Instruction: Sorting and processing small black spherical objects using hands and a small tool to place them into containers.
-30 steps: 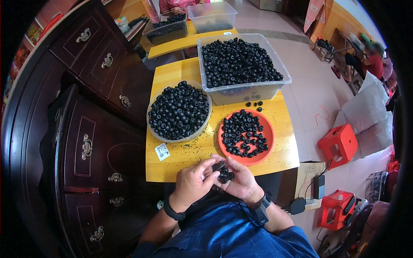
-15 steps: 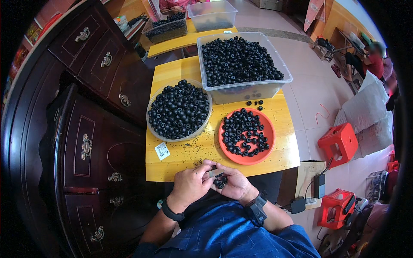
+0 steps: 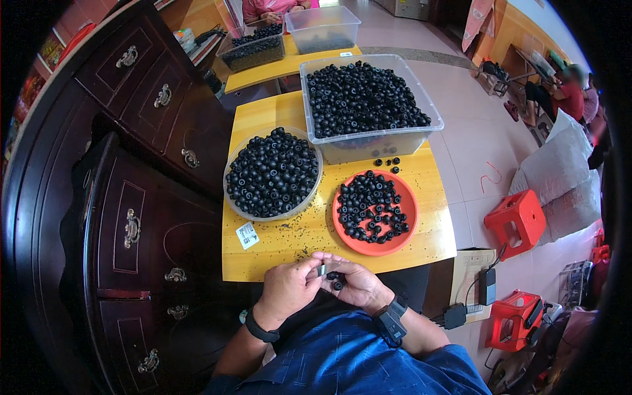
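small, hollow black rounds (image 3: 338, 286) cupped in our curled right hand (image 3: 363, 288)
our left hand (image 3: 284, 289) pinches a flat, shiny strip (image 3: 322, 270) beside them, just before the wood-grained yellow table (image 3: 438, 227); a round orange plastic dish (image 3: 375, 249) sits beyond.

Dark cabinet (image 3: 174, 230), tiled floor (image 3: 464, 164), red stools (image 3: 526, 212)

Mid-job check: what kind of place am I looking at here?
Probably a home room doubling as a small workshop: a dark wooden cabinet with ornate handles suggests a house, while the yellow table bearing containers heaped with small black parts suggests piecework.
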Motion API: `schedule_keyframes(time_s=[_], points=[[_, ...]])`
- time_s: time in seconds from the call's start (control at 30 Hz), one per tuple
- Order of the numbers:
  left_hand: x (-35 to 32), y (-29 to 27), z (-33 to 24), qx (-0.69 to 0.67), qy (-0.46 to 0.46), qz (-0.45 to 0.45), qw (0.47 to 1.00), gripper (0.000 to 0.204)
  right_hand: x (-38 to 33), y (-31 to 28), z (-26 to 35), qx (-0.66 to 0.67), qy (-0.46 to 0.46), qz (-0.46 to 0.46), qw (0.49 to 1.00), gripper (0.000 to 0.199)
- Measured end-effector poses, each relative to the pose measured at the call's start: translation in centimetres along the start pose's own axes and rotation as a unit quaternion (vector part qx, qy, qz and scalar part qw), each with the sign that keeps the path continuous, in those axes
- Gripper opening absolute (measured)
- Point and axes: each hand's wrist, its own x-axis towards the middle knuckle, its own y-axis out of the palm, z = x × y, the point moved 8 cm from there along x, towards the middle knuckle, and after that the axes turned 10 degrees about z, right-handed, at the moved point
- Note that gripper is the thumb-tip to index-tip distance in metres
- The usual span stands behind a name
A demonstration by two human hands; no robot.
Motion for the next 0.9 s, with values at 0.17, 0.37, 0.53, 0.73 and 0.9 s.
schedule_keyframes(time_s=[0.17, 0.37, 0.53, 0.73, 0.9], points=[[0.0, 0.4, 1.0, -0.017, 0.013, -0.050, 0.999, 0.025, 0.2, 0.7, 0.2, 0.056, -0.012, 0.024, 0.998, 0.028], [-0.7, 0.6, 2.5, -0.254, 0.023, -0.083, 0.963, 0.020, 0.0, 0.9, 0.0, 0.060, -0.012, -0.024, 0.998, 0.031], [-0.8, 1.2, 2.4, -0.371, 0.021, -0.069, 0.926, 0.017, -0.1, 1.5, -0.7, 0.059, 0.028, 0.042, 0.997, 0.029], [-1.0, 0.6, 1.8, -0.311, 0.045, -0.082, 0.946, 0.023, -0.1, 1.9, -0.4, 0.010, 0.017, 0.058, 0.998, 0.029], [-1.0, 0.9, 2.2, -0.310, 0.030, -0.073, 0.948, 0.018, 0.4, 0.7, -0.2, -0.080, 0.004, 0.033, 0.996, 0.028]])
